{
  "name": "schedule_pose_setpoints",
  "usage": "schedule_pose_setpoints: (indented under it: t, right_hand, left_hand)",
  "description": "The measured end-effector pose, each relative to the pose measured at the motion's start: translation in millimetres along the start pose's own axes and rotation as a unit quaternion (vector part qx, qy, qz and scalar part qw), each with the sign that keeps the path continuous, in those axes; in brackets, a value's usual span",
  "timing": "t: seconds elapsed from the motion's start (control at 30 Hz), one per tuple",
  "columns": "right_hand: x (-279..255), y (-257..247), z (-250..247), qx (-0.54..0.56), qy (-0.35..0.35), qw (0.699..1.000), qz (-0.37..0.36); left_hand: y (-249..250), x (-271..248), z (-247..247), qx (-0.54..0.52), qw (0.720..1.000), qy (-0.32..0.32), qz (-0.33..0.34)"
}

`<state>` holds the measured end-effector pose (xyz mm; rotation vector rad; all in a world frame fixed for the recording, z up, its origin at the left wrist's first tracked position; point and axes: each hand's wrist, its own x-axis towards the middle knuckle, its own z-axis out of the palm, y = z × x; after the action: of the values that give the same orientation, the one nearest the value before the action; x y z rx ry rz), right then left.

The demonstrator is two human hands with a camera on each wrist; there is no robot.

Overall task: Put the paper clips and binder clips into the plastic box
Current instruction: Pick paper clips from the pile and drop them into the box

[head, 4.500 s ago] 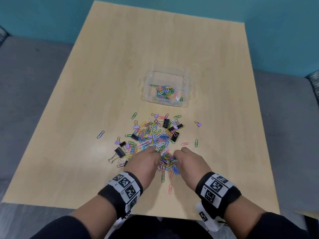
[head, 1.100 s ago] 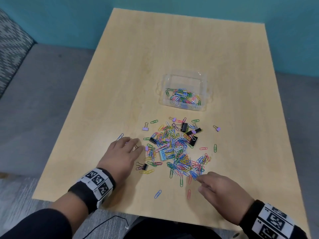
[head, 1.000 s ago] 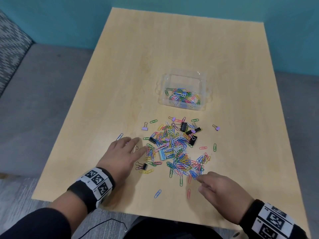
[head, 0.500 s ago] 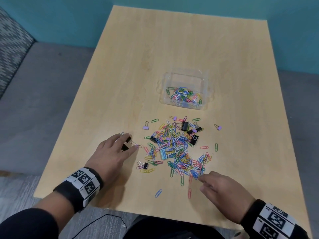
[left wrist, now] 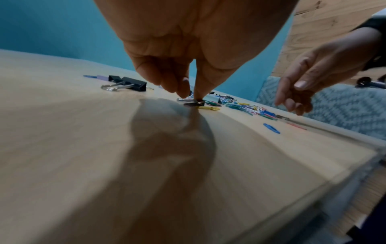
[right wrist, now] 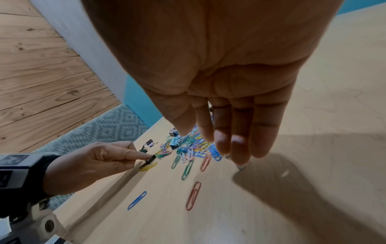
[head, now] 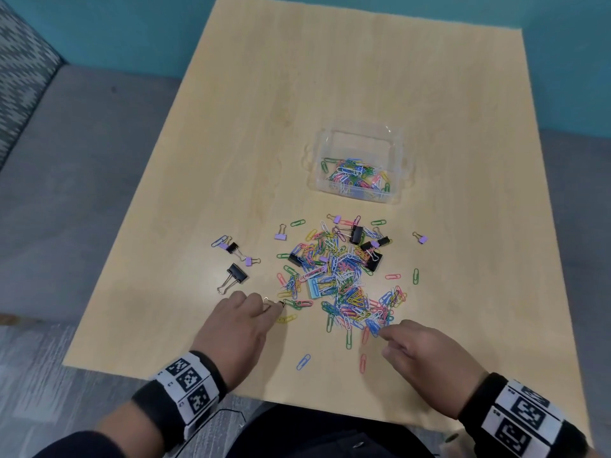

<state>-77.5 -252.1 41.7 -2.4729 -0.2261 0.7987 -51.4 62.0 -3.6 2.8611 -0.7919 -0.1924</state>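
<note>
A clear plastic box (head: 361, 131) with several coloured paper clips in it stands mid-table. In front of it lies a pile of paper clips and binder clips (head: 337, 276). My left hand (head: 276, 304) is at the pile's near-left edge. Its thumb and forefinger pinch a small black binder clip (left wrist: 196, 103) that lies on the table; the same clip (right wrist: 150, 159) shows in the right wrist view. My right hand (head: 380, 332) hovers at the pile's near edge, its fingers (right wrist: 240, 148) hanging relaxed and holding nothing.
A large black binder clip (head: 236, 273) and a small group of black and purple binder clips (head: 233, 248) lie left of the pile. Stray paper clips (head: 303, 361) lie near the table's front edge (head: 231, 393). A grey sofa surrounds the table.
My left hand left the binder clips at the far left, came back toward the pile's near-left edge and pinched a small black binder clip. The right hand has hardly moved.
</note>
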Motion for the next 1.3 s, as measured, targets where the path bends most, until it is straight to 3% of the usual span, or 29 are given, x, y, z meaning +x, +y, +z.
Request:
schedule_pose_setpoints:
  t: [0.1, 0.23, 0.4, 0.47, 0.5, 0.53, 0.6, 0.67, 0.7, 0.77, 0.83, 0.87, 1.03, 1.17, 1.3]
  right_hand:
    - [0.2, 0.7, -0.2, -0.004, 0.003, 1.0, 0.003]
    - [-0.3, -0.3, -0.1, 0.001, -0.003, 1.0, 0.001]
    - [-0.6, -2.2, -1.7, 0.002, -0.003, 1.0, -0.002]
    - [-1.2, -1.5, -1.6, 0.0, -0.003, 1.0, 0.004]
    - [-1.7, -0.6, -1.2, -0.002, -0.004, 1.0, 0.006]
    - [-2.5, -0.3, -1.3, -0.005, -0.007, 1.0, 0.008]
    - [-4.5, -0.3, -0.9, -0.007, -0.013, 1.0, 0.014]
    - [-6.0, -0.1, -0.5, -0.008, -0.013, 1.0, 0.013]
    - [-5.9, 0.1, -0.2, -0.008, -0.01, 1.0, 0.012]
    - [-5.1, 0.0, 0.7, -0.013, -0.014, 1.0, 0.015]
    - [-4.5, -2.0, 0.4, -0.009, -0.017, 1.0, 0.009]
    - [-4.2, -4.3, -0.8, -0.01, -0.021, 1.0, 0.006]
    - [-5.1, -6.3, -1.4, -0.012, -0.013, 1.0, -0.002]
    - [-9.5, 1.1, 3.5, -0.002, -0.003, 1.0, 0.002]
    - [-10.6, 5.2, 5.8, -0.003, 0.003, 1.0, 0.005]
  left_hand:
    - [-4.9, 4.2, 0.0, -0.022, 0.999, -0.012, -0.033]
    - [-4.9, 10.8, -5.7, -0.132, 0.986, -0.012, -0.097]
    - [-0.2, 23.1, -10.3, -0.298, 0.912, -0.055, -0.276]
    - [-1.5, 21.7, -13.5, -0.36, 0.871, -0.041, -0.332]
    - [-1.2, 18.4, -16.3, -0.369, 0.863, -0.033, -0.342]
    - [-1.4, 14.0, -17.5, -0.342, 0.881, -0.028, -0.326]
    - [2.1, 5.4, -23.1, -0.204, 0.95, -0.046, -0.23]
    - [-2.2, 3.1, -24.5, -0.103, 0.979, -0.063, -0.162]
    - [-10.9, 5.9, -24.4, -0.079, 0.982, -0.046, -0.164]
    - [-36.8, 18.7, -29.5, -0.065, 0.97, -0.004, -0.235]
    - [-63.2, 30.8, -33.3, -0.05, 0.949, -0.026, -0.309]
    - [-73.3, 34.3, -31.9, -0.033, 0.947, -0.051, -0.316]
    - [-85.2, 34.7, -27.9, -0.018, 0.947, -0.096, -0.306]
    - [-69.1, 13.5, -36.9, 0.062, 0.932, -0.148, -0.325]
    - [-10.2, -18.9, -34.8, 0.06, 0.944, -0.212, -0.244]
